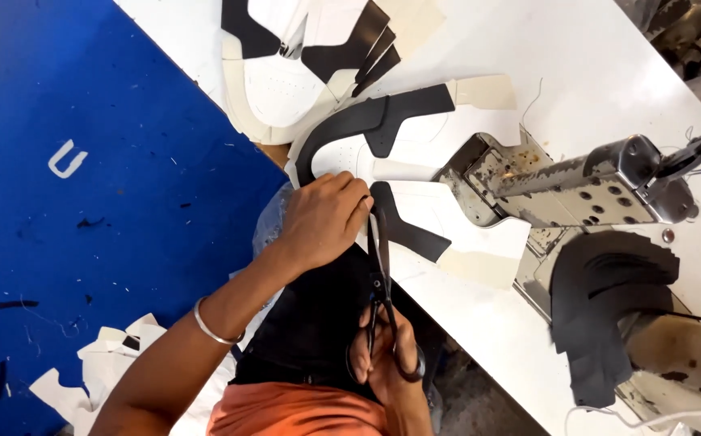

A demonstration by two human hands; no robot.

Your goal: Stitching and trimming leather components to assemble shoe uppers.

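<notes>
My left hand pinches the edge of a white and black shoe upper piece that lies on the white worktable, next to the sewing machine arm. My right hand has its fingers through the handles of black scissors. The scissor blades point up toward the piece, right beside my left fingers. A silver bangle circles my left wrist.
A worn metal sewing machine arm reaches across the table on the right. A stack of black cut pieces sits by it. More white and black uppers are piled at the top. Blue floor with white offcuts lies to the left.
</notes>
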